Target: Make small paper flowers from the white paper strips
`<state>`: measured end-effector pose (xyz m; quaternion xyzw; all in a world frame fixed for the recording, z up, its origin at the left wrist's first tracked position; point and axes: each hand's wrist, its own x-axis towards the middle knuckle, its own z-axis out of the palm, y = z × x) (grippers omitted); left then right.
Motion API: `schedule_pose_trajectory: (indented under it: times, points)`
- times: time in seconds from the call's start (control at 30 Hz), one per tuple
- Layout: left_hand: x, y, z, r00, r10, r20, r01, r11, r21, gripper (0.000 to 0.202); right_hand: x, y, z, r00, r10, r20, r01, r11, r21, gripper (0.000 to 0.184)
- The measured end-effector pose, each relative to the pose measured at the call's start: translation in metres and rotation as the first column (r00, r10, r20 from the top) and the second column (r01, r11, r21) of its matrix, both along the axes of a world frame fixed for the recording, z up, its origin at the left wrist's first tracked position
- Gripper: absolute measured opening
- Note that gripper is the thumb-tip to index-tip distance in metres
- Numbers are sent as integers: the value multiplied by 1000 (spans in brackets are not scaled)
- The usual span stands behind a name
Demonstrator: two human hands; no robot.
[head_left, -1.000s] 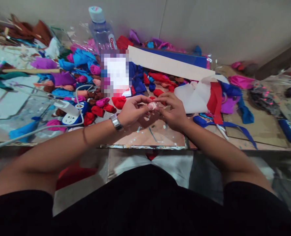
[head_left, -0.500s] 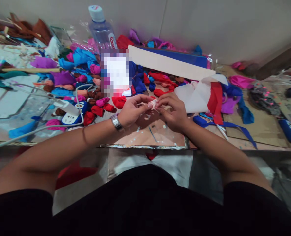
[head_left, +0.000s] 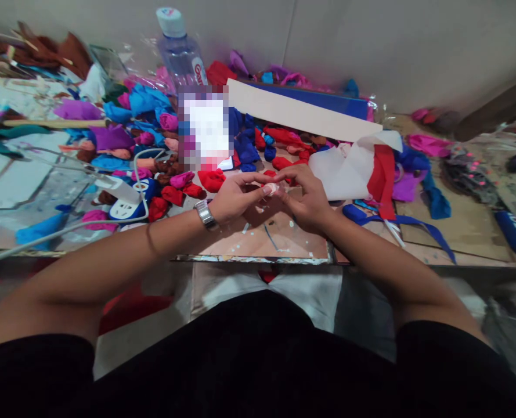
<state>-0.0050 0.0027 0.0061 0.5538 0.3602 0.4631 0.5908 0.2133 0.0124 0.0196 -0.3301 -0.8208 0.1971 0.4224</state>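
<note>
Over the front of the work table, my two hands meet on a small pale pinkish-white crumpled piece (head_left: 273, 188), of paper or cloth. My left hand (head_left: 238, 197), with a metal watch (head_left: 205, 214) at the wrist, pinches it from the left between thumb and fingers. From the other side my right hand (head_left: 305, 197) presses on it with thumb and fingertips. The index fingers arch together above the piece. Fingers partly hide it. Just left of my left hand lies a red knotted cloth bundle (head_left: 211, 180). White sheets (head_left: 342, 171) lie right of my right hand.
A bottle (head_left: 181, 58) stands at the back beside a blurred-out bright screen (head_left: 208, 125). Several coloured cloth bundles (head_left: 147, 101) cover the left. A power strip (head_left: 125, 209) has a cable running to the front edge. Blue and red strips (head_left: 382, 183) lie at right.
My fingers have shifted slightly around the pale piece; the index fingertips now come together above it. The arms and the table things stay in place.
</note>
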Motion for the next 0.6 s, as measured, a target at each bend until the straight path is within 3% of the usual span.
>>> schedule_pose_trajectory:
  times: [0.3,0.4,0.6]
  points:
    - [3,1,-1,997,67,34,-67,998,8,58,2,5,-2,995,32,95,-36,999,37,39]
    - [3,2,-4,999,49,0,-49,994,93,56,2,4,-2,998,17,58,-19,999,31,38]
    - [3,3,-5,990,98,-101,-69,964,258,55,-1,2,-5,997,-20,-72,9,988,-154,39]
